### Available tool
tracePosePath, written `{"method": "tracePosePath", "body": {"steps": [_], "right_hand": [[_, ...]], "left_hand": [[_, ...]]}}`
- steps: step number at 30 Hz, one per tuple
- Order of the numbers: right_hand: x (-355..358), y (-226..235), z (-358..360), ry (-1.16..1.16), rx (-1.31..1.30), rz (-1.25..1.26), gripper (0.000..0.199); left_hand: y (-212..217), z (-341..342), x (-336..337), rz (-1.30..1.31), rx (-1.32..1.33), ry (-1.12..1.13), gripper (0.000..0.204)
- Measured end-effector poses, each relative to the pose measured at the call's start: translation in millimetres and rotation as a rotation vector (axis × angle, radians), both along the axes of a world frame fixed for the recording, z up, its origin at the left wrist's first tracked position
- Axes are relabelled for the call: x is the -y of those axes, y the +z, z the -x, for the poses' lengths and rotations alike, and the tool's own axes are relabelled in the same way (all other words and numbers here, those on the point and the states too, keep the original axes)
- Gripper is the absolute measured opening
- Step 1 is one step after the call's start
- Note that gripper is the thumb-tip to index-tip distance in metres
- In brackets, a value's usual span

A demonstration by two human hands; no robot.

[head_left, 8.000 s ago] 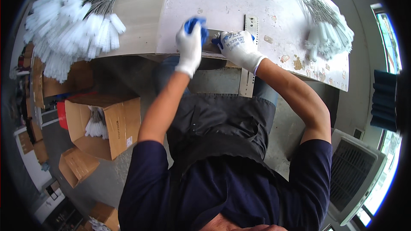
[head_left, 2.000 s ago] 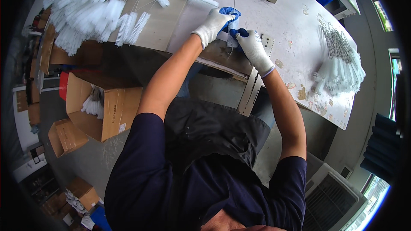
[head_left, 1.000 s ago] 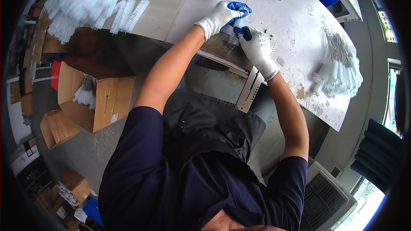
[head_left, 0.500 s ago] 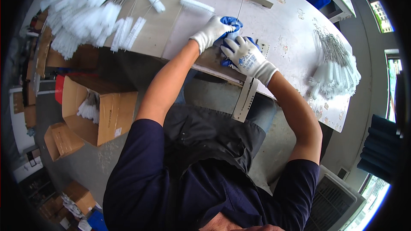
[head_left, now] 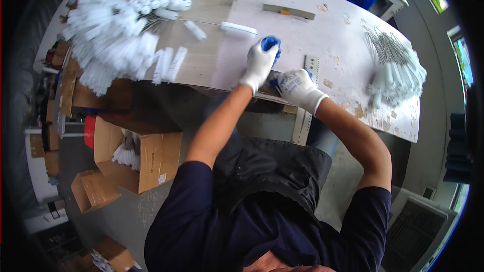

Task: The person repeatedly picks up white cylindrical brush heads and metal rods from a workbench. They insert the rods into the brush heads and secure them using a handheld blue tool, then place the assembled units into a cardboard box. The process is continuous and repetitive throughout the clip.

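Note:
Both hands wear white knit gloves with blue coated palms. My left hand [head_left: 259,63] lies knuckles-up on the pale board [head_left: 322,45] of the worktable, fingers curled, blue fingertips showing at the far side. My right hand [head_left: 297,86] is bunched just right of it at the table's front edge, thumb side touching the left wrist. Whatever sits under or between the hands is hidden. A single white roller sleeve [head_left: 238,28] lies on the table just beyond my left hand. A perforated metal strip [head_left: 307,103] runs over the table edge beside my right hand.
A big heap of white roller sleeves [head_left: 121,30] fills the table's left end. Wire frames with white rollers [head_left: 396,68] lie at the right end. A grey bar [head_left: 287,11] lies at the back. Open cardboard boxes [head_left: 143,153] stand on the floor at left.
Both hands have drawn back from farther in on the board toward the front edge. The right hand has dropped slightly below and right of the left.

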State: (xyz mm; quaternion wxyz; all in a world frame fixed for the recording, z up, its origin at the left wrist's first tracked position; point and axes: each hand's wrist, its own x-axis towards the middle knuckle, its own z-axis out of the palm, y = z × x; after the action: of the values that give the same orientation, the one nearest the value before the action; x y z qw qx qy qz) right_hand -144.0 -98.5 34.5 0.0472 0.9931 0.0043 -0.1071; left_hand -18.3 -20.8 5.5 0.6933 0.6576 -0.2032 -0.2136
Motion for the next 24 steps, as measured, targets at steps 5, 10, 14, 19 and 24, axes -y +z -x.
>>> {"method": "tracePosePath", "body": {"steps": [5, 10, 14, 19, 24], "right_hand": [[-25, -7, 0, -0.194, 0.131, -0.088, 0.028], [-22, -37, 6, -0.182, 0.378, -0.048, 0.034], [-28, -30, 3, -0.432, 0.243, -0.105, 0.051], [-46, -24, -10, -0.517, 0.204, -0.137, 0.055], [-24, -35, -6, -0.637, 0.109, -0.486, 0.055]], "left_hand": [[-56, 80, -106, -0.036, 0.140, 0.247, 0.021], [-59, 135, -100, 0.199, -0.476, -0.106, 0.020], [-58, 144, -79, 0.605, -0.991, -0.199, 0.022], [-89, 145, -67, 0.831, -1.220, -0.334, 0.023], [-52, 100, -126, 0.295, -1.051, -0.322, 0.027]]}}
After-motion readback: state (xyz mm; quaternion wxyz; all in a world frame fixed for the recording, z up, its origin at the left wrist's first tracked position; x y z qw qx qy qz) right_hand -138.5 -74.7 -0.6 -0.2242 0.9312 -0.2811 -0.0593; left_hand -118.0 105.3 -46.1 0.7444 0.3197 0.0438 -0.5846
